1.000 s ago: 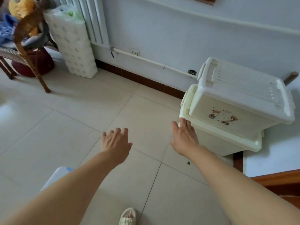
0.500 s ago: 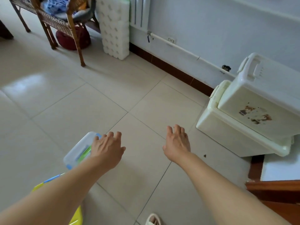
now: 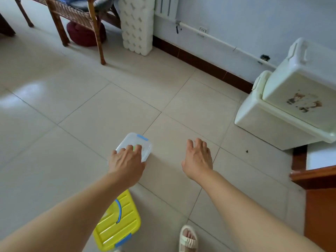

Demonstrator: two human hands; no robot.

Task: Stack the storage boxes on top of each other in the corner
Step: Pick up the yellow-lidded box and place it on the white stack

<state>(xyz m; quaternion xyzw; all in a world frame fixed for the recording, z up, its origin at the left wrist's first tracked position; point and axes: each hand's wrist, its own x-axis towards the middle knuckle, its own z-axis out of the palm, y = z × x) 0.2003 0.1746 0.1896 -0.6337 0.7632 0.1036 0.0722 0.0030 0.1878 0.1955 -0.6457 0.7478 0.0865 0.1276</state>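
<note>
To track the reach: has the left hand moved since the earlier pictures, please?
Yes: the left hand has swung left, away from the stacked white boxes, and is now over the clear box.

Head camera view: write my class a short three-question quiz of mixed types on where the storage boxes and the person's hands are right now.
1. True or false: two white boxes are already stacked by the wall.
2. Multiple choice: the left hand is over A) the clear box, B) the yellow lid, C) the sandal.
3. Short answer: what does the right hand hold?

Key
1. True; the smaller one sits tilted on the larger.
2. A; whether the hand touches the box cannot be told.
3. Nothing; it is open above bare floor tiles.
</note>
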